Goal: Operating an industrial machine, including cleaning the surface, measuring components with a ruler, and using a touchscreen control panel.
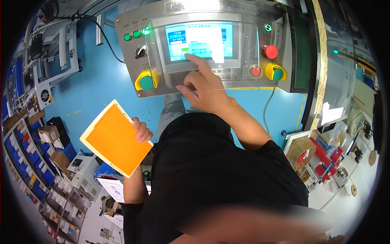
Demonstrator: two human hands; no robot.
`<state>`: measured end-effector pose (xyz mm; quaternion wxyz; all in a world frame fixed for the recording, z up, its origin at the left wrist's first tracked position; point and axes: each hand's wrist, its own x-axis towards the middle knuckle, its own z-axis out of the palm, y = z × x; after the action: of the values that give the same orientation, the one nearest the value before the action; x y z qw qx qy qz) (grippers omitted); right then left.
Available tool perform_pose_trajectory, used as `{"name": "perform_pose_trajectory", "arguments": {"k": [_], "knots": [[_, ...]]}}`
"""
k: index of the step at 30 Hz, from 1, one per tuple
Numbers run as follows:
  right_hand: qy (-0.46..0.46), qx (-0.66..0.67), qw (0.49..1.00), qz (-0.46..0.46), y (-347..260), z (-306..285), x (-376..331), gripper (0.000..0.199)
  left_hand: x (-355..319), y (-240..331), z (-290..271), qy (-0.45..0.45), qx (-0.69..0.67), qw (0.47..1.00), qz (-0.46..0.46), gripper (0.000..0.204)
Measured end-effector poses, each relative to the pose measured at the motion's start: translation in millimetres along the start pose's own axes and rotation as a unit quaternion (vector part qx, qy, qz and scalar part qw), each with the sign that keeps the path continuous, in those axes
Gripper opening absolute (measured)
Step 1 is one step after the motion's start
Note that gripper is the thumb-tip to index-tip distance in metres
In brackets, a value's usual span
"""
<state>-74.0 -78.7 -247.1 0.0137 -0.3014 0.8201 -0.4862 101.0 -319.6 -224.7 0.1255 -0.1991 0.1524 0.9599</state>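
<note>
My left hand (142,130) is closed on the right edge of a flat orange board with a cream rim (118,140), held tilted to the left of my body. My right hand (205,87) holds nothing. Its index finger is stretched out, with the tip at the lower part of a lit touchscreen (172,42); whether it touches the glass I cannot tell. Thumb and index stand apart while the other fingers are bent. The screen sits in a metal control panel (239,83) behind a clear cover.
Green buttons (128,37) and a black rotary switch (140,52) line the panel's left side. A red button (271,51) and a green button in a yellow guard (278,75) are at its right. Shelves with blue bins (38,191) stand lower left; a cardboard box (300,152) lies lower right.
</note>
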Motion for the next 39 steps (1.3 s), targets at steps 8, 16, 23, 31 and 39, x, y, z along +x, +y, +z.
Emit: {"name": "perform_pose_trajectory", "arguments": {"k": [8, 16, 23, 31, 39], "knots": [[0.066, -0.066, 0.989, 0.112, 10, -32, -18, 0.025, 7, 1, 0, -0.021, -0.003, 1.000, -0.019, 0.052], [0.065, -0.042, 0.993, 0.091, 11, -33, -21, 0.025, 6, 3, -1, -0.022, 0.001, 0.999, -0.024, 0.051], [0.071, -0.046, 0.995, 0.060, 12, -32, -16, 0.024, 2, 1, -3, -0.017, -0.001, 1.000, -0.012, 0.054], [0.033, -0.040, 0.997, 0.061, 9, -26, -10, 0.025, 4, 2, 1, -0.015, 0.003, 1.000, -0.007, 0.055], [0.016, -0.011, 0.999, 0.027, 11, -26, -14, 0.026, 6, 3, 1, -0.009, -0.003, 1.000, -0.013, 0.057]]}}
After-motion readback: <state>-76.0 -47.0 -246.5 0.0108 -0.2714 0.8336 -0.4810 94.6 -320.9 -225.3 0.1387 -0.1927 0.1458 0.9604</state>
